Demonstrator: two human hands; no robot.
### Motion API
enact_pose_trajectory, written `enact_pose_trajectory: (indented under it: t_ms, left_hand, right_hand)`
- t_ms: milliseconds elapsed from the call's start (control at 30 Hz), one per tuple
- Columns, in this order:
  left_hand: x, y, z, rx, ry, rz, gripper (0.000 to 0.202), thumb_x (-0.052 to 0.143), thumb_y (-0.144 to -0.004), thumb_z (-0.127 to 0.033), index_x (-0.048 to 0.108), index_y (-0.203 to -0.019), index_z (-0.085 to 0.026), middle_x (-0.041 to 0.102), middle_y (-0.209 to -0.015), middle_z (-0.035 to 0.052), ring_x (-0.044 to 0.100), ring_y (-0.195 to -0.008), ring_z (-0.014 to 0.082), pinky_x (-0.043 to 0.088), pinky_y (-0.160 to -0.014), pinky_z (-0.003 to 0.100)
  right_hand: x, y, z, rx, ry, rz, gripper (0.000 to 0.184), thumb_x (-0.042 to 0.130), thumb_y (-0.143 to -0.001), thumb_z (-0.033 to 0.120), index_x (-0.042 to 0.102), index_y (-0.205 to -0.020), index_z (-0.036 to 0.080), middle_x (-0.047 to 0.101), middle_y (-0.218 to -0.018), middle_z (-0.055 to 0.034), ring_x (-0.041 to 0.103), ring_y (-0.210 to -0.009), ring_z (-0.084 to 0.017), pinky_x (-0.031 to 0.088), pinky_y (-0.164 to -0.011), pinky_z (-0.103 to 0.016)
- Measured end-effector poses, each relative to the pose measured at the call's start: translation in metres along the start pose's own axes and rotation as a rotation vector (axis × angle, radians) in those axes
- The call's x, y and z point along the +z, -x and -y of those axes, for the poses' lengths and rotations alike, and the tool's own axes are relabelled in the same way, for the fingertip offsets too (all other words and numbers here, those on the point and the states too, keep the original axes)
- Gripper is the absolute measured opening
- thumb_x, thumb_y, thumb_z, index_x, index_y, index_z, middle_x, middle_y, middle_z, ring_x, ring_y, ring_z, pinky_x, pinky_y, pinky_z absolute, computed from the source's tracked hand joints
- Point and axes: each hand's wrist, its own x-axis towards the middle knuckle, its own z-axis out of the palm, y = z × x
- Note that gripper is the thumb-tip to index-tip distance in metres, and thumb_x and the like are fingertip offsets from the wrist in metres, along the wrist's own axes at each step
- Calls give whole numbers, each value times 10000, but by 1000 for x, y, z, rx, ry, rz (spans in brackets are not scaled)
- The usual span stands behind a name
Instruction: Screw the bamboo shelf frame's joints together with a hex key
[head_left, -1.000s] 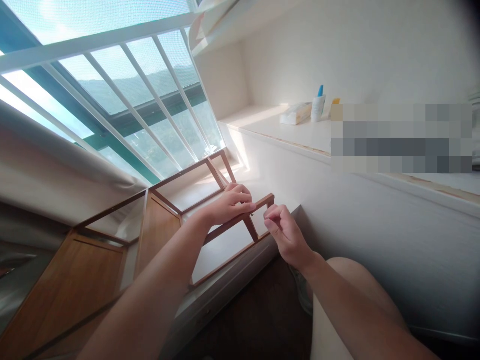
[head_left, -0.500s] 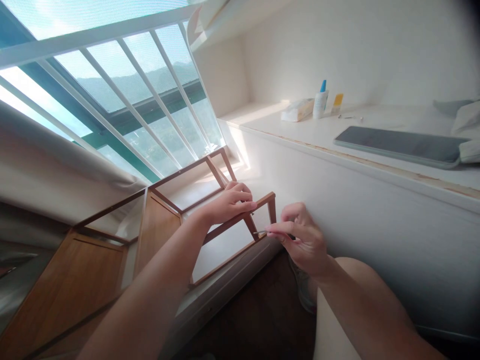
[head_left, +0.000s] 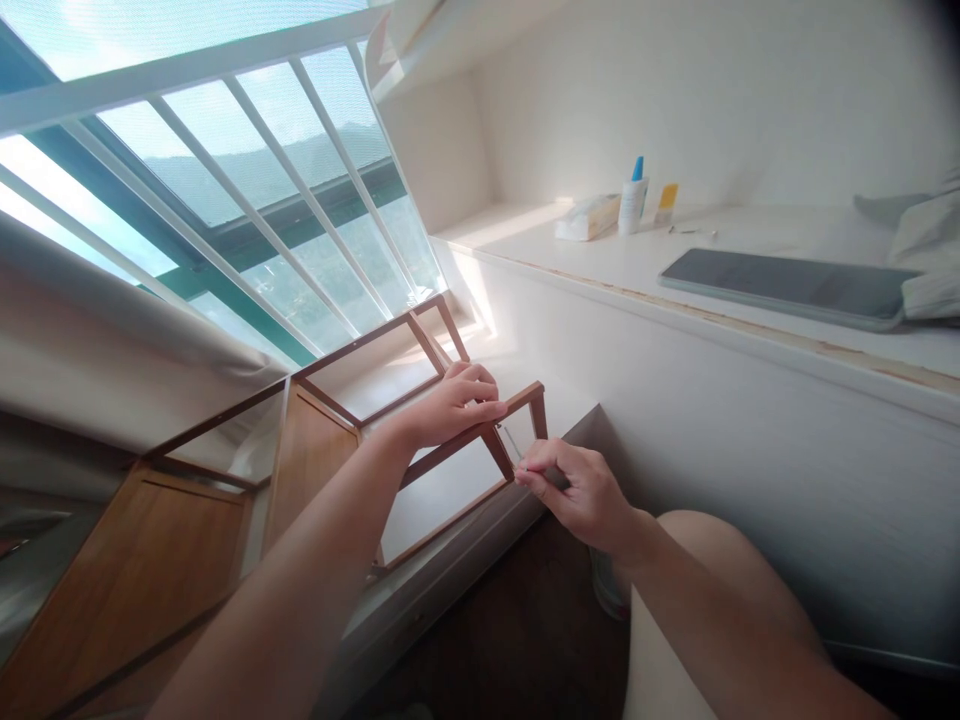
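My left hand (head_left: 461,405) is closed over the upper rail of a brown wooden shelf frame (head_left: 525,397), thumb along the rail. The frame has open rectangular sections and flat wooden panels (head_left: 311,455) and lies tilted along the window side. My right hand (head_left: 574,485) pinches a thin metal rod that looks like a hex key (head_left: 512,440) between thumb and fingers. Its free end points up toward a small screw (head_left: 499,426) under the rail, near a crosspiece. Whether the tip touches the screw I cannot tell.
On the white ledge (head_left: 750,345) at right are a dark phone (head_left: 787,288), a white bottle with a blue tip (head_left: 634,200), a yellow-capped container (head_left: 666,203), a small box (head_left: 589,218) and small metal pieces (head_left: 694,232). A barred window (head_left: 262,190) is at left; my leg (head_left: 720,590) is below.
My right hand has moved slightly left and turned, so the hex key has swung from nearly level to pointing up near the screw. My left hand keeps its hold; the view has shifted slightly.
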Motion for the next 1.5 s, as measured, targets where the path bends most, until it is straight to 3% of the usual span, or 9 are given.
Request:
enact_pose_trajectory:
  t_ms: [467,700,867,967,1133,1367,1500]
  left_hand:
    - [0,0,0,4,-10,11,454,455,-980,-545,651,-754,-204,570,-1060,50,409,-1143,252,258,-1095,417]
    - [-1,1,-3,-15,0,24,434,453,-979,-561,664,-816,-218,557,-1097,48,401,-1165,251,284,-1085,418]
    - [-4,2,-3,17,17,38,374,516,-955,-538,646,-816,-216,547,-1100,44,401,-1167,252,277,-1092,413]
    - [-5,3,-2,22,29,48,316,537,-949,-484,636,-818,-215,544,-1108,42,394,-1179,257,262,-1102,415]
    - [-5,3,0,27,41,49,259,553,-937,-428,621,-819,-208,541,-1097,42,392,-1180,258,245,-1112,415]
    - [-4,3,-1,13,36,59,278,511,-954,-425,613,-808,-211,535,-1104,36,377,-1175,258,252,-1095,422]
    - [-5,2,-2,1,44,58,351,415,-992,-417,588,-774,-202,541,-1080,37,378,-1155,255,244,-1096,429]
  right_hand:
    - [0,-6,0,41,-27,30,71,616,-934,250,618,-874,210,701,-826,-33,633,-727,-158,493,-684,-284]
    - [-1,-11,1,260,-445,-19,135,638,-931,306,612,-855,198,678,-767,-23,591,-641,-142,497,-607,-284]
    - [2,-13,-2,202,-468,-121,140,692,-894,268,612,-806,196,639,-784,-13,595,-691,-137,499,-649,-287]
    - [6,-10,-5,213,-491,-158,116,718,-874,246,610,-886,207,643,-826,-3,611,-696,-126,520,-658,-278]
    - [16,-5,-5,221,-603,-199,242,726,-869,235,563,-1047,246,683,-827,9,675,-727,-153,565,-665,-302]
    - [25,-5,-5,200,-569,-305,117,720,-875,237,607,-898,217,719,-784,-6,695,-674,-165,583,-647,-318]
    - [24,-1,-9,172,-392,-343,91,725,-867,250,642,-864,213,715,-773,-8,683,-674,-163,559,-645,-299]
